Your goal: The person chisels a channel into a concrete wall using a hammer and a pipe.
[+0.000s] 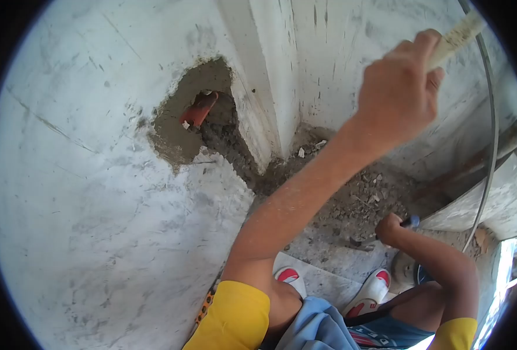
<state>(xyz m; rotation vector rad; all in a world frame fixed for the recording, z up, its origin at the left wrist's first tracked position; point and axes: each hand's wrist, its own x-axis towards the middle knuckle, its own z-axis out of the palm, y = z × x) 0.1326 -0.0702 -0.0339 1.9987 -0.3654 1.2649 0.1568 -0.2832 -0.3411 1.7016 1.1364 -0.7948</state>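
Observation:
My left hand (399,87) reaches across to the upper right, its fingers wrapped round a pale, brown-stained pole (460,38) that runs out of view. Lower down, my right hand (390,228) is closed on a hammer (361,244). The blue end of its handle pokes out to the right of the fist, and the dark metal head hangs to the left, low over the dusty floor. In the white wall (95,221) on the left is a rough broken hole (179,137), with a curved reddish-brown piece (200,109) inside it.
Loose rubble (357,198) lies in the corner and along the wall's foot. A thin grey cable (492,116) hangs down the right side. Beside a white slab (465,204) rests a rusty pipe (462,166). My white-and-red shoes (370,291) stand below.

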